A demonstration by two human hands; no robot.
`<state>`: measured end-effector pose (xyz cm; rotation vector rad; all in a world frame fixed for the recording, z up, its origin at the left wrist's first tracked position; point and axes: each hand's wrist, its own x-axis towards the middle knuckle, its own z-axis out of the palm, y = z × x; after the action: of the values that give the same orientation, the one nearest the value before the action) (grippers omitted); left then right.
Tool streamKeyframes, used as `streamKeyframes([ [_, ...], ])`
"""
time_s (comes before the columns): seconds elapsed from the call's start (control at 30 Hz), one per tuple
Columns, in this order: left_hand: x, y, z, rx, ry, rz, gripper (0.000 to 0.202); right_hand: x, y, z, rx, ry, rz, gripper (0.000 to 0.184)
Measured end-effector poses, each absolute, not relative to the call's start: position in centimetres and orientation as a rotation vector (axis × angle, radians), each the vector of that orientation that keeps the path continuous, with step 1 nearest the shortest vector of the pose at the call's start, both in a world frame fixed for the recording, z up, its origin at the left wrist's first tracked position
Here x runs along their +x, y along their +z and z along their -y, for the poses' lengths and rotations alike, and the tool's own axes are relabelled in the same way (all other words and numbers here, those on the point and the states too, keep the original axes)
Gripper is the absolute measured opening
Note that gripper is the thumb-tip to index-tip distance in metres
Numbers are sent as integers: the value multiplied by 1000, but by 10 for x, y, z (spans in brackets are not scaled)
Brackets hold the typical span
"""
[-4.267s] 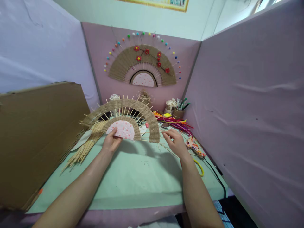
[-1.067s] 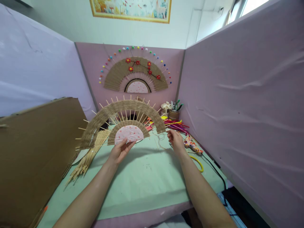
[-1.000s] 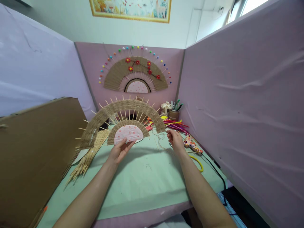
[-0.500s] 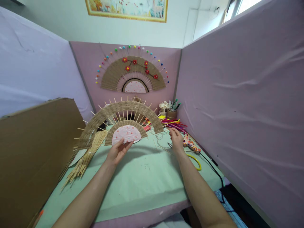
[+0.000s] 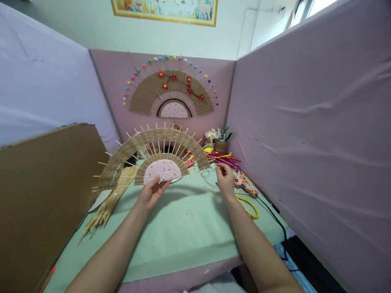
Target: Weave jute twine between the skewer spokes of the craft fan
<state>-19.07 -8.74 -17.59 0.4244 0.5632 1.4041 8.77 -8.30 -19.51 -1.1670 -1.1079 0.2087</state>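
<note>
A half-round woven fan [image 5: 161, 135] of tan twine on wooden sticks is held up over the table, its stick ends poking past the outer band. My left hand [image 5: 151, 193] grips its lower middle, thumb over the pink spotted half-circle [image 5: 161, 170] and fingers behind. Just past the fan's right end, my right hand [image 5: 225, 178] has thumb and fingers pinched together. What lies in that pinch, if anything, is too small to make out. A loose thin strand [image 5: 207, 175] curls on the table between this hand and the fan.
On the left are a bundle of sticks [image 5: 113, 203] and a large cardboard sheet [image 5: 45, 195]. To the right lie a patterned glue gun [image 5: 245, 185] with a cord, yellow-handled scissors [image 5: 252, 209] and pipe cleaners [image 5: 226, 159]. A finished fan [image 5: 177, 87] hangs behind.
My right hand has shifted slightly left, nearer the fan's right end, its fingers more curled. The fan and my left hand stay nearly where they were.
</note>
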Motion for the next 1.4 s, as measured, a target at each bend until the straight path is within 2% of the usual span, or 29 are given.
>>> streamKeyframes([
  [0.17, -191, -177, 87, 414, 1422, -553, 23, 81, -187, 92, -1124, 197, 1179, 21],
  [0.53, -192, -173, 88, 387, 1393, -543, 26, 81, -186, 92, -1084, 484, 1176, 21],
  [0.73, -195, -172, 89, 455, 1347, -563, 20, 86, -191, 86, -1049, 559, 1211, 23],
  [0.9, -200, -170, 88, 476, 1348, -595, 18, 91, -189, 89, -1119, 434, 1215, 25],
  [1.17, -205, -167, 87, 520, 1345, -699, 17, 97, -183, 96, -1133, 55, 1390, 21],
  [1.4, -218, -165, 80, 541, 1315, -790, 18, 100, -182, 98, -1130, 67, 1526, 23],
])
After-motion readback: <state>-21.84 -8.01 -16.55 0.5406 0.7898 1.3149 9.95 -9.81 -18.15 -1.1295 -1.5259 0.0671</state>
